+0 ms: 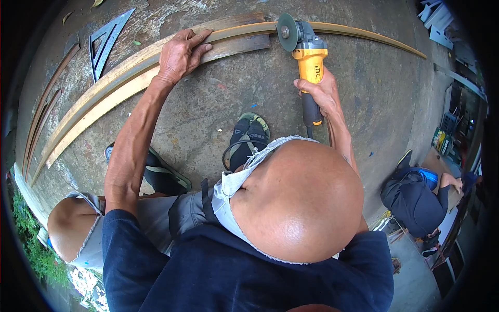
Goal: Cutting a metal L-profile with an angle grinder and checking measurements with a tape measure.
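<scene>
Yellow-bodied angle grinder (307, 58) sits in the right hand (321, 93), fingers wrapped tight around the dark rear handle, disc end pointing away from the person. Grinder disc (287, 31) stands on edge against the long wooden strip (358, 32) lying on the concrete floor (223, 99); whether it spins cannot be told.

Left hand (179, 54) pressed flat, palm down, fingers spread over the wooden strips to the left of the disc, pinning them to the floor. Hands well apart, each on its own job: one clamped on the tool, one bearing down on the wood.

Strips run in a long bow across the upper part of the view, from lower left up past both hands and off to the right. A second, wider strip (99, 104) lies just beside the first. More thin strips (44, 117) rest further left.

Metal triangle square (106, 41) lies beyond the strips, upper left. Black sandal (248, 138) on the person's foot sits near the grinder's tail. Dark backpack (413, 200) on the floor at right.
</scene>
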A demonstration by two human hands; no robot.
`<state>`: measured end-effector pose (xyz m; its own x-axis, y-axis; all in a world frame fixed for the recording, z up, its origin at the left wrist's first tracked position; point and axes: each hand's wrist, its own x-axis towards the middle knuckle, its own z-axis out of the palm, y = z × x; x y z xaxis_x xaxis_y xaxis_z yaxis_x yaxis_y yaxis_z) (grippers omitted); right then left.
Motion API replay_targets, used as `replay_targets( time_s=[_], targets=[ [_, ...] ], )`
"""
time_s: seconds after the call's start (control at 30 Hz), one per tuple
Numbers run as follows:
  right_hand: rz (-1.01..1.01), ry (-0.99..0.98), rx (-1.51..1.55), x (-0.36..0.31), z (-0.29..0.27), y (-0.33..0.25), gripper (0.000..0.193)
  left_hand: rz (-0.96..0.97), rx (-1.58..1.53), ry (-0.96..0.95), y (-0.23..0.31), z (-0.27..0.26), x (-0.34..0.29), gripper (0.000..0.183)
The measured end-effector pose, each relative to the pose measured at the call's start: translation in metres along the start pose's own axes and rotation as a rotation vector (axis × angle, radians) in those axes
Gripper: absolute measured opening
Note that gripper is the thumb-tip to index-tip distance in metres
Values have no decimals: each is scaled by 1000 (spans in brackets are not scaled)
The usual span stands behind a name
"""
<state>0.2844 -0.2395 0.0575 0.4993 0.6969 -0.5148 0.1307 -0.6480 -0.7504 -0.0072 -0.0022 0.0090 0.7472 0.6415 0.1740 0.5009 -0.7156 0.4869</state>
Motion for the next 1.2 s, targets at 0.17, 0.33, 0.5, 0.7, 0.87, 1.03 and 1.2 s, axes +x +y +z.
replay_targets(
  time_s=[0.17, 0.33, 0.5, 0.7, 0.87, 1.03, 1.2],
  targets=[
    [-22, -13, 16, -3, 0, -5, 44, 7, 5, 2, 1, -1, 0, 37],
    [-25, -10, -19, -2, 1, -7, 45, 17, 20, 0, 0, -1, 1, 37],
    [-34, 7, -2, 0, 5, -7, 44, 8, 26, -2, 1, 0, 1, 37],
    [-34, 12, -67, 5, 4, -12, 42, 15, 13, 13, -2, 2, -1, 37],
    [-43, 1, -43, 7, 3, -10, 42, 4, 7, 9, -2, 2, -1, 37],
    [-27, 4, -44, 7, 4, -11, 42, 18, 20, 11, -1, 2, -1, 37],
    [-36, -1, -64, 7, 3, -10, 42, 10, 16, 11, -2, 3, -1, 37]
  ],
)
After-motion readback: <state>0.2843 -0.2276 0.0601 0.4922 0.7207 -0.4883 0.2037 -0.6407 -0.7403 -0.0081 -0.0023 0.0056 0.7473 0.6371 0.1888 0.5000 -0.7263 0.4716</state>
